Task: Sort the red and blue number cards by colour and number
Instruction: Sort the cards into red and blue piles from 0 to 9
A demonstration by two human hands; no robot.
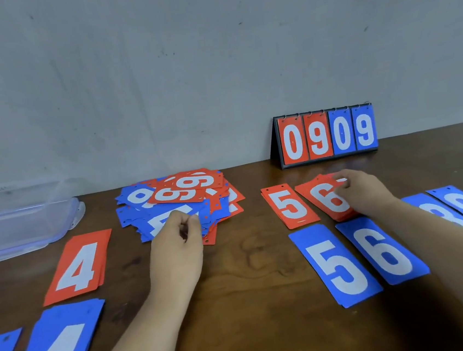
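Both hands on the cards
My left hand (178,238) pinches the blue 4 (158,221) on the pile (186,191); my right hand (362,193) grips the red 6 (324,200)

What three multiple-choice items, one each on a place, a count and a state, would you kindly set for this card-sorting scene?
1. Where does the scoreboard stand?
A) at the back of the table, by the wall
B) inside the plastic box
C) on the blue 4 pile

2. How many of its showing cards are blue?
A) one
B) two
C) four

3. What is the right hand doing?
A) lifting the blue 5
B) hanging off the table
C) touching the red 6 pile

Answers:
1. A, it stands beyond the sorted piles, near the wall.
2. B, one 0 and one 9 are blue.
3. C, its fingers lie on that pile.
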